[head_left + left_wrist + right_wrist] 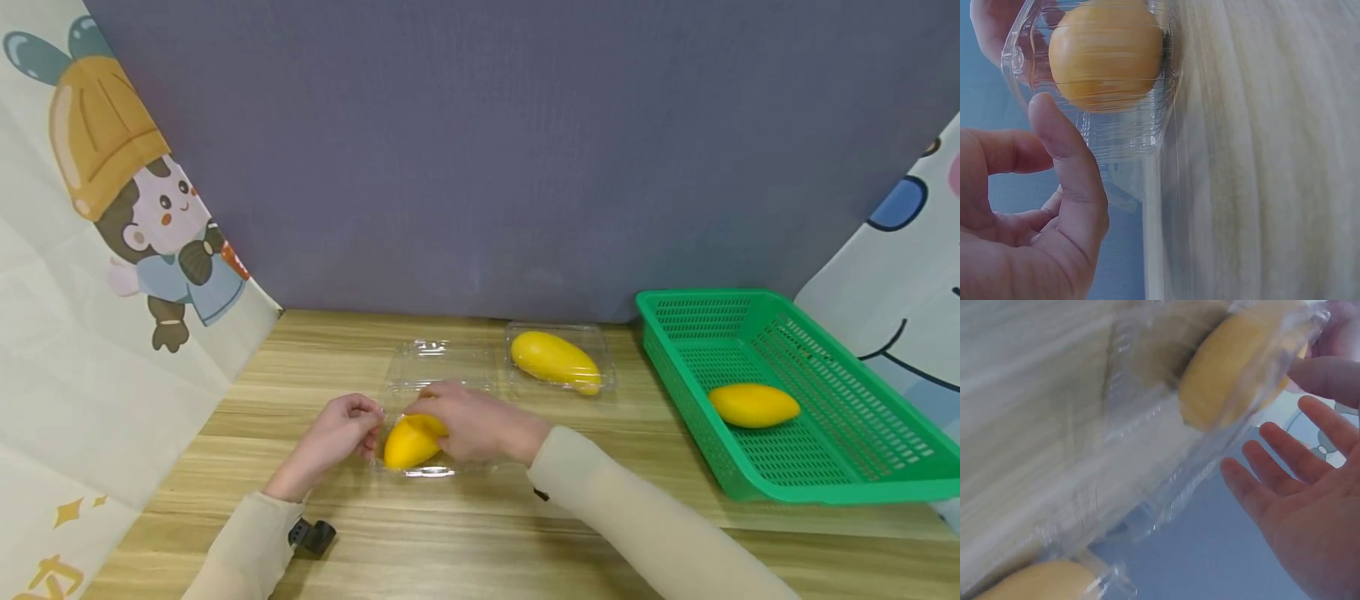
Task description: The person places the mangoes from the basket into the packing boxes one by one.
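Note:
A yellow mango [411,443] lies in the base of a clear plastic clamshell box [431,472], whose lid [442,360] is folded back on the far side. My left hand [341,433] is at the box's left edge; its thumb and index finger pinch the rim, as the left wrist view [1054,187] also suggests. Over the mango's right part reaches my right hand [474,423], hiding some of it. In the right wrist view its fingers [1285,456] are spread and fairly straight, with the thumb close to the mango [1229,369].
Behind and to the right, another clear box [606,367] holds a mango [555,360]. A green basket [686,408] at the right contains one more mango [753,406]. A grey-purple panel [465,167] stands behind the wooden table [450,542].

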A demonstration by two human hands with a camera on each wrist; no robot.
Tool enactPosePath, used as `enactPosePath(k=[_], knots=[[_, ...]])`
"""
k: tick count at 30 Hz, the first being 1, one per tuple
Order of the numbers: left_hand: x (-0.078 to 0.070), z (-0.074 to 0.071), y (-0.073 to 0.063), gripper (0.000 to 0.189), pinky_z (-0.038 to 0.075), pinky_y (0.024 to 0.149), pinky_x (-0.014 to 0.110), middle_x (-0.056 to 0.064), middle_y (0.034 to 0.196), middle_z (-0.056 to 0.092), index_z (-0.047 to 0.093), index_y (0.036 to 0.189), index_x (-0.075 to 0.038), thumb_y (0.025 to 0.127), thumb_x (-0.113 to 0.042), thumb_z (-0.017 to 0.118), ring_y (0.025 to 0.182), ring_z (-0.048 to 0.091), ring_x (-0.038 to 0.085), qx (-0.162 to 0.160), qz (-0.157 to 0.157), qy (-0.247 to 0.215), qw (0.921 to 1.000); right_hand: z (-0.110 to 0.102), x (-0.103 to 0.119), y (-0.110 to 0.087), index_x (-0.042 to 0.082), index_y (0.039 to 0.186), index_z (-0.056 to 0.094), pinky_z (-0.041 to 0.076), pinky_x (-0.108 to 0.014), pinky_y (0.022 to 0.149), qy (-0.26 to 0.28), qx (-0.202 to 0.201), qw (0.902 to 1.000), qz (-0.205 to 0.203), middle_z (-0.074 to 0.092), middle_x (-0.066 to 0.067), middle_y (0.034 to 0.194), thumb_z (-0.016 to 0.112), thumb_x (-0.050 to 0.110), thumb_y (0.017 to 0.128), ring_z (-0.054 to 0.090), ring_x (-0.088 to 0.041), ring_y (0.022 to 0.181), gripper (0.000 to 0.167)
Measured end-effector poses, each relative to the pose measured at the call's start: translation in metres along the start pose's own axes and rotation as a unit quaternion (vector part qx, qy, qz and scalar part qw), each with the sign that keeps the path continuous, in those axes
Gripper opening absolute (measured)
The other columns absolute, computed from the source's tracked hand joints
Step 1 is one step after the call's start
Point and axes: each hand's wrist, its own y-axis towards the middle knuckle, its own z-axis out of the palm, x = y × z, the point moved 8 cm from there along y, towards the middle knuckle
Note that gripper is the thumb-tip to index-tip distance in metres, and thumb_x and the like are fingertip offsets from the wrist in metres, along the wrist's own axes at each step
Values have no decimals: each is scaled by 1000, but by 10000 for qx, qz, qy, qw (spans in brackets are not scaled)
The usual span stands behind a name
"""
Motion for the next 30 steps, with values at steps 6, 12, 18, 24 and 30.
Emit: enactPosePath(k=[6,12,18,24,30], knots=[[-1,1,0,21,52,54,30,19,81,55,51,106,10,93,-6,49,62,53,21,3,-2,16,10000,-6,-12,-9,23,138,47,33,-42,107,95,46,9993,359,41,-5,142,67,23,85,38,-23,130,56],[-1,0,0,21,53,54,32,19,80,55,51,106,10,93,-6,49,61,53,21,8,15,34,10000,-11,-21,-17,28,145,35,24,-47,110,-29,98,9980,619,26,-9,151,61,42,88,26,-28,137,64],[-1,0,-1,21,53,55,33,18,81,56,51,106,10,93,-6,49,62,53,21,-9,-7,35,10000,-17,-27,-24,30,149,24,18,-49,112,-189,92,9970,751,18,-8,154,48,60,88,17,-28,140,71],[-1,-1,-2,21,53,56,32,18,83,56,51,107,10,93,-6,49,63,53,21,-6,-5,21,10000,-30,-36,-33,32,149,20,11,-47,113,-303,18,9952,932,16,-8,155,33,72,86,14,-29,141,76],[-1,0,-2,21,52,55,31,18,82,56,50,107,10,93,-6,48,63,53,21,-1,15,15,10000,-37,-47,-42,29,150,19,12,-47,114,-428,3,9942,989,15,-9,154,28,73,86,14,-29,141,78]])
